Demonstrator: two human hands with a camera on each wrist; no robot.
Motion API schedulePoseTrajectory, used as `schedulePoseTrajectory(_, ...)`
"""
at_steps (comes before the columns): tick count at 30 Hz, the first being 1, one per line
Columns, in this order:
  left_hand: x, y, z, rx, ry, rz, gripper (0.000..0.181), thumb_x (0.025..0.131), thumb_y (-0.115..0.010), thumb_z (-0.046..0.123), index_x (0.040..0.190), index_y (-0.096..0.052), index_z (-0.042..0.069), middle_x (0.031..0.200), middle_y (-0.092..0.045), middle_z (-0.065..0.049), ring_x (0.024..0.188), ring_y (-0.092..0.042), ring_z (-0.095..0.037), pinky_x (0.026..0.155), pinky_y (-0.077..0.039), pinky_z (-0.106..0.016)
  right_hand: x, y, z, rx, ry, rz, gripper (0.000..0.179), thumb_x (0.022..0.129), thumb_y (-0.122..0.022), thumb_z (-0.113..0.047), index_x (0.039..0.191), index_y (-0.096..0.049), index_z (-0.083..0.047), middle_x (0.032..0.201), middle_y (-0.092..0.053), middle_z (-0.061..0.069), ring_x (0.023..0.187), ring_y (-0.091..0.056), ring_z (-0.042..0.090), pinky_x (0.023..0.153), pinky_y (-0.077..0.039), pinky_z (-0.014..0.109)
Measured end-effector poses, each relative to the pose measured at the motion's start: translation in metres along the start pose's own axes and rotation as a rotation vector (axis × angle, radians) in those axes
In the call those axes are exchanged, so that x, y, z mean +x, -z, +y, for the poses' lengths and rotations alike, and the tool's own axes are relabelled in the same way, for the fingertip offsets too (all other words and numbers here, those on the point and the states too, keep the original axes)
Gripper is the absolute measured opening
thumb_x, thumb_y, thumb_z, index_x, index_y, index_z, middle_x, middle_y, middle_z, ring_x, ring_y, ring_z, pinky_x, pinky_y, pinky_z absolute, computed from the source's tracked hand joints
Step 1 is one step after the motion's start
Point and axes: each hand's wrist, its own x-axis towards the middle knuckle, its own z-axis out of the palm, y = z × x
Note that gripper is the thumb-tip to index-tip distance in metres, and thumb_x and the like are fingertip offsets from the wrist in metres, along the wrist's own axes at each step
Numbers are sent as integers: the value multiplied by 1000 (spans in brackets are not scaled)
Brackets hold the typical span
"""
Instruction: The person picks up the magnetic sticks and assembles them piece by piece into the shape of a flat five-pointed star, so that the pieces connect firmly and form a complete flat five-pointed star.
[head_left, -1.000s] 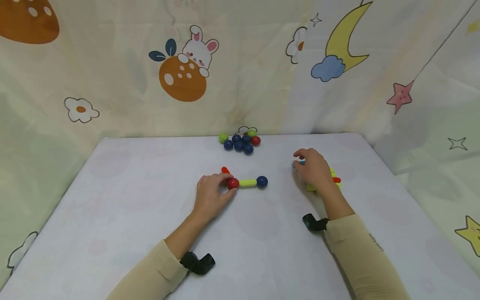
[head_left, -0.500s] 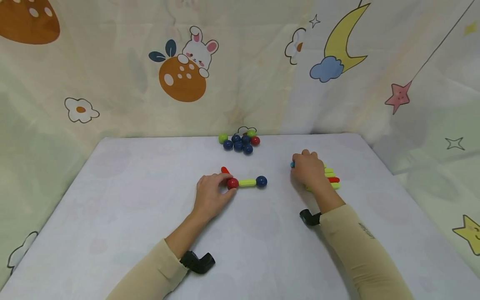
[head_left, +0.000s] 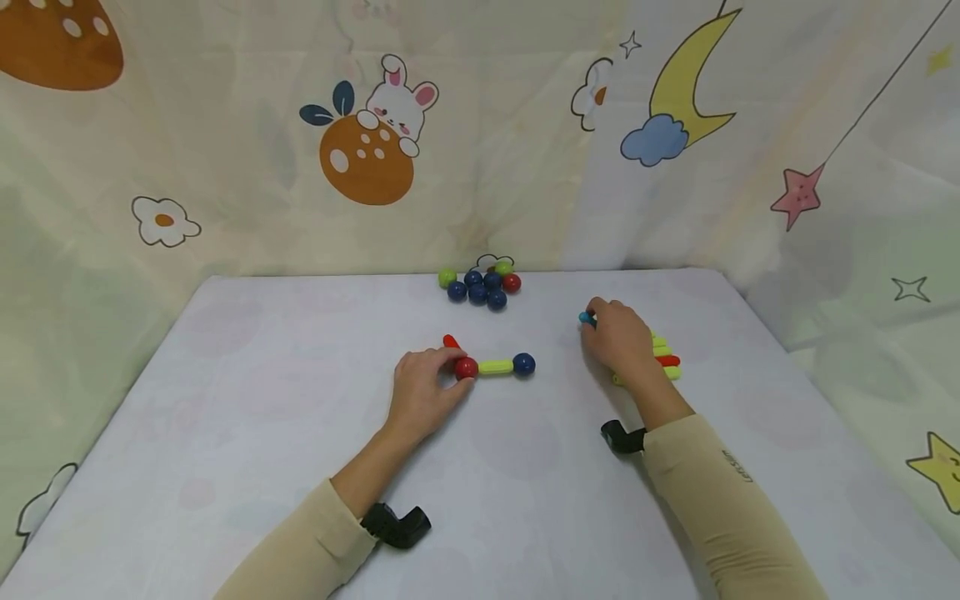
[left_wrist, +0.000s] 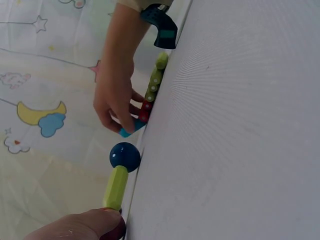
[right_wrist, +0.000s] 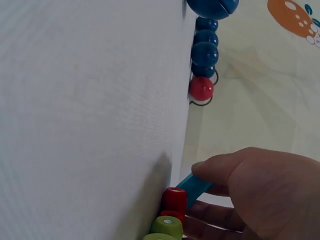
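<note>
Both pinches were closed: left hand on the red ball, right hand on the blue rod toward two o'clock, best lifted clear of neighbouring rods.

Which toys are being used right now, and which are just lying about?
Being used:
- red ball, pinched by the left hand
- green stick and dark blue ball, in line with it
- red stick behind that hand
- light blue stick, in the right hand

Lying about, maybe spares:
- ball cluster
- stick pile
</note>
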Motion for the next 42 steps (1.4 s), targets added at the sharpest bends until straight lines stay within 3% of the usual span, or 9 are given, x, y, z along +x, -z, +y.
schedulePoseTrajectory(10,0,0,0,1,-1,4,35,87,-82,22,121,-75,14,106,-76,-4,103,-64,-22,104,-42,-50,1,-3,-5,260,-47,69,40,105,-53,-30,131,-59,-1,111,-70,21,92,-62,35,79,-54,43)
schedulePoseTrajectory(17,0,0,1,-6,-3,-4,36,87,-82,22,122,-74,14,108,-76,-4,104,-64,-22,105,-41,-51,2,-5,-8,546,-111,36,42,103,-56,-33,132,-59,-4,106,-69,18,80,-67,29,63,-53,26)
schedulePoseTrajectory(23,0,1,1,3,-2,-1,36,87,-82,22,121,-74,15,107,-76,-4,104,-65,-22,105,-41,-51,3,-5,-12,610,-130,25,41,102,-57,-32,133,-60,-6,102,-68,14,77,-66,25,61,-52,24)
schedulePoseTrajectory(26,0,1,1,3,-2,-1,36,87,-82,22,121,-74,15,107,-76,-3,105,-65,-22,105,-41,-51,4,-5,-16,697,-142,-49,42,103,-58,-32,136,-58,-5,106,-69,16,80,-68,23,66,-56,24)
schedulePoseTrajectory(32,1,-1,-1,2,0,0,36,87,-83,22,121,-74,15,107,-76,-3,105,-65,-22,104,-41,-50,7,-11,-28,934,-244,-297,46,105,-60,-31,140,-52,-3,102,-72,10,77,-73,14,75,-61,23)
schedulePoseTrajectory(42,1,-1,-1,-7,-6,-2,37,87,-83,22,121,-74,15,107,-76,-3,104,-64,-22,103,-42,-49,5,-15,-40,946,-304,-411,47,106,-57,-31,142,-48,-3,97,-73,10,76,-72,14,76,-61,23)
